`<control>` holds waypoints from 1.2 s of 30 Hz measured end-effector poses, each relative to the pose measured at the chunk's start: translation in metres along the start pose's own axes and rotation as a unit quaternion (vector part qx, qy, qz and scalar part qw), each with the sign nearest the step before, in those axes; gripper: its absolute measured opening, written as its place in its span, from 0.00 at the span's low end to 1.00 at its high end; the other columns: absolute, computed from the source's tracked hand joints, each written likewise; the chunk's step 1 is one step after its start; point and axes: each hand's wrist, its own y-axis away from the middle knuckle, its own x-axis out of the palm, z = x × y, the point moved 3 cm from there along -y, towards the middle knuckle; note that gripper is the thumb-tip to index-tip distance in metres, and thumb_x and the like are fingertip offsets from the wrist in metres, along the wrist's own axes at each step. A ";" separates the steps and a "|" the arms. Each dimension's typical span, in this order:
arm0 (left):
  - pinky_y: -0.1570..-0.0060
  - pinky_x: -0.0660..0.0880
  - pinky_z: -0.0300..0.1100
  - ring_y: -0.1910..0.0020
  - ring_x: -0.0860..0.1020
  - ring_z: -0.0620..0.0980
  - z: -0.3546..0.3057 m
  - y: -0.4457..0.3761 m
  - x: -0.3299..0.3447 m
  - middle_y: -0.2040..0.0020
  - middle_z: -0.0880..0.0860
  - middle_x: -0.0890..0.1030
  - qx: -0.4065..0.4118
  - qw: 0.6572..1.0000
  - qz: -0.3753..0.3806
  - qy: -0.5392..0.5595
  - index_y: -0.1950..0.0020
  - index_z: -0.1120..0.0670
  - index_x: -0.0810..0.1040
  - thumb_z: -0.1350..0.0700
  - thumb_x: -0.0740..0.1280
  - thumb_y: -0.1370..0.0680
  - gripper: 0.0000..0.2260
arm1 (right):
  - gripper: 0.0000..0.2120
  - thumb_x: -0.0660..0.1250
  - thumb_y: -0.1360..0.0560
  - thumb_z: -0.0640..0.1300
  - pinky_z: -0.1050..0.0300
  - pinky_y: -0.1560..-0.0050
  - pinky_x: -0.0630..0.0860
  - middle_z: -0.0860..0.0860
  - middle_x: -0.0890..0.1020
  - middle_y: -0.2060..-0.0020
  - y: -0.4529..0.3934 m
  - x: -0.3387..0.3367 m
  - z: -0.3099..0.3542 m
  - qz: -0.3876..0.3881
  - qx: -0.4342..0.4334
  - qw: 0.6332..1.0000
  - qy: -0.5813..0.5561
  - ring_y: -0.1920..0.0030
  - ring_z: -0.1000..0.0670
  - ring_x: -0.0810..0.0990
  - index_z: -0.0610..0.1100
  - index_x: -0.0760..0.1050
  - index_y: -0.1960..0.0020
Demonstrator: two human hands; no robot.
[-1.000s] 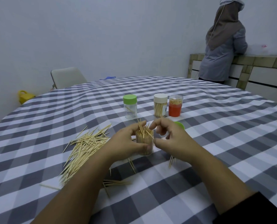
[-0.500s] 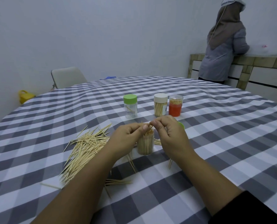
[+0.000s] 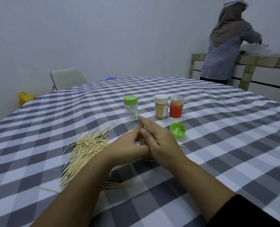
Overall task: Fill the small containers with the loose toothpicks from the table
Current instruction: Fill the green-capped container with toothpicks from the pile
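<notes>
Fingers (image 3: 141, 122) of the right hand (image 3: 162, 145) lie straight against the left hand (image 3: 127, 148), pressing toothpicks into the near container (image 3: 148, 159) on the worktop (image 3: 217, 136); advisable: keep it upright, loose toothpicks (image 3: 85, 148) lying left.

bare forearms, black right sleeve (image 3: 244, 212)

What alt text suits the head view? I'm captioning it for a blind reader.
Two hands, left hand and right hand, meet over a mostly hidden container on a checked tablecloth. Loose toothpicks lie left; beyond stand three small containers and an upturned green lid.
</notes>
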 end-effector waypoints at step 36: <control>0.44 0.76 0.38 0.42 0.76 0.38 0.016 -0.006 0.002 0.38 0.41 0.76 0.017 0.996 -0.079 0.037 0.27 0.43 0.64 0.50 0.74 0.31 0.35 | 0.22 0.49 0.19 0.57 0.52 0.29 0.48 0.58 0.59 0.25 -0.002 -0.014 -0.016 0.046 0.071 0.982 0.166 0.25 0.56 0.51 0.53 0.65 0.28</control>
